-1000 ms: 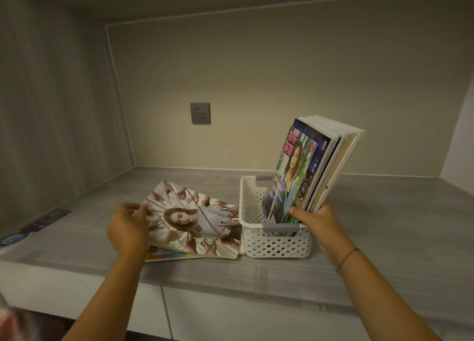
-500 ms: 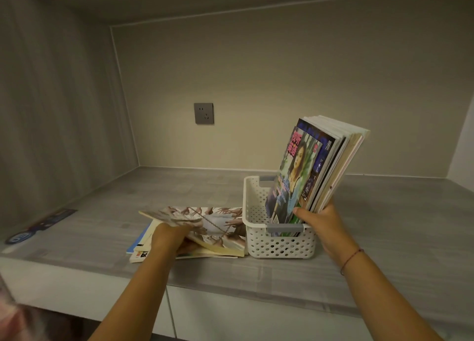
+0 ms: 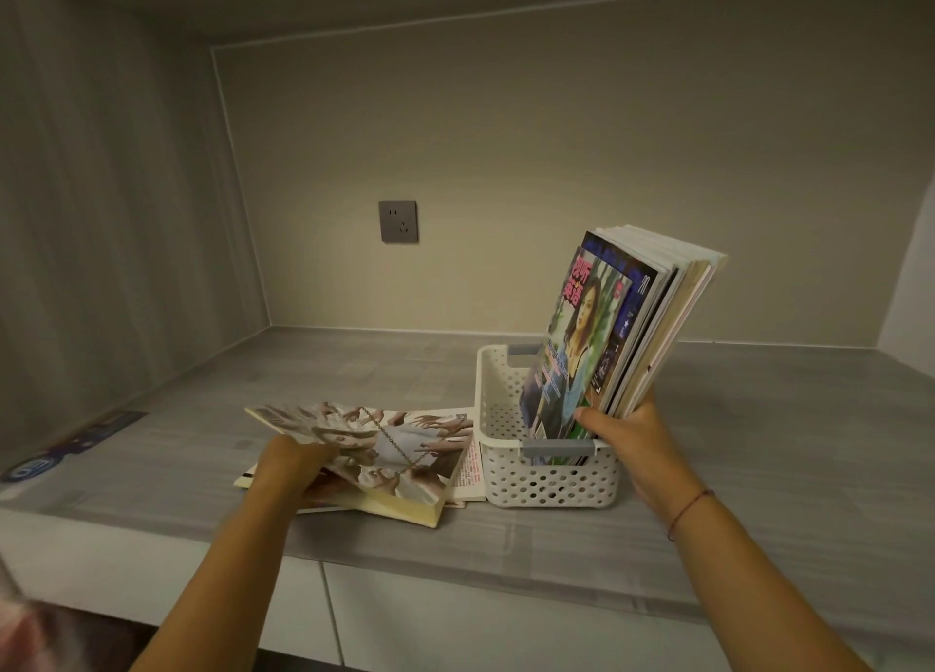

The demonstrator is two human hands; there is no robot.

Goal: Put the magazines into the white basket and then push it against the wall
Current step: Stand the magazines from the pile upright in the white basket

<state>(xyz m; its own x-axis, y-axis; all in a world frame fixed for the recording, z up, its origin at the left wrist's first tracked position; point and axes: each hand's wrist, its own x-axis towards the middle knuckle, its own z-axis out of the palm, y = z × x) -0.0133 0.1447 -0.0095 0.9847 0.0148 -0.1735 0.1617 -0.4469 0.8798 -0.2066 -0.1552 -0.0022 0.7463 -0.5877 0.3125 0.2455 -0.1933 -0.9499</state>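
The white basket (image 3: 546, 479) stands just left of the right hand (image 3: 627, 433), which grips the upright magazines (image 3: 607, 327) inside it, probably so they do not tip. The left hand (image 3: 293, 464) holds the thick magazine (image 3: 384, 449) by its edge, fingers seemingly underneath, to lift it.

Dim, warm indoor light, no hard shadows. Back wall (image 3: 556, 165) brightest around the socket (image 3: 398, 221) near centre. It falls off toward 12 o'clock, where the ceiling (image 3: 354, 3) is dark. Side wall (image 3: 101, 216) at 9 o'clock soft, streaky. Straight edges bow at 10 and 2 o'clock: wide-angle lens. Pinkish patch (image 3: 20, 636) at 7 o'clock out of focus. Upright magazines (image 3: 582, 342) sharp, tilted magazine (image 3: 384, 444) slightly soft.
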